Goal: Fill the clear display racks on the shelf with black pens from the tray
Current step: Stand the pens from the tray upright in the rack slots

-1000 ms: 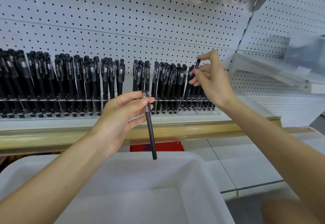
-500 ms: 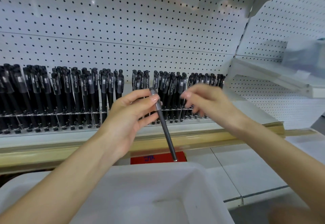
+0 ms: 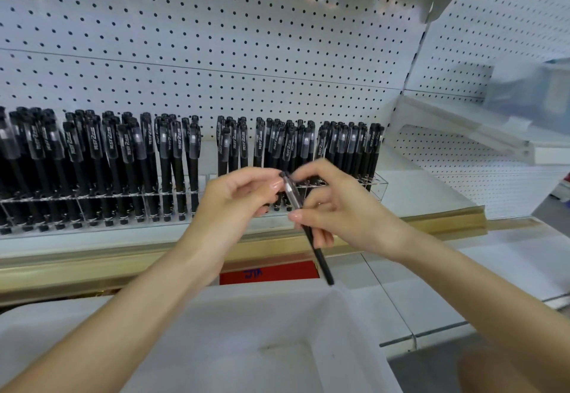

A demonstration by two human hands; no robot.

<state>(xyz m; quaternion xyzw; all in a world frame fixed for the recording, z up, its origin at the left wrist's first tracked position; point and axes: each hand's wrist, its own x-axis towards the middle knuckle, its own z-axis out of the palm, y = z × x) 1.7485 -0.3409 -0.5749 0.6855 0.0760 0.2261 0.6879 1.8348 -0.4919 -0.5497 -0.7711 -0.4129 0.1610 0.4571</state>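
Note:
A single black pen (image 3: 320, 258) with a clear cap slants down to the right in front of the shelf, its tip over the white tray (image 3: 364, 324). My left hand (image 3: 234, 204) pinches the cap end. My right hand (image 3: 336, 210) pinches the barrel just below the cap. Behind them, clear display racks (image 3: 377, 184) on the shelf hold several rows of upright black pens (image 3: 277, 146). A gap shows between the two racks near the middle. The tray's inside looks bare where I can see it.
White pegboard (image 3: 246, 38) backs the shelf. A gold-coloured strip (image 3: 92, 266) runs along the shelf front, with a red label (image 3: 268, 272) below it. A lower white shelf (image 3: 509, 257) extends to the right, and a blurred clear box (image 3: 530, 90) sits upper right.
My right hand left the rack at the right, where it had placed a pen, and came down to take hold of the pen in my left hand. The pen tilted further.

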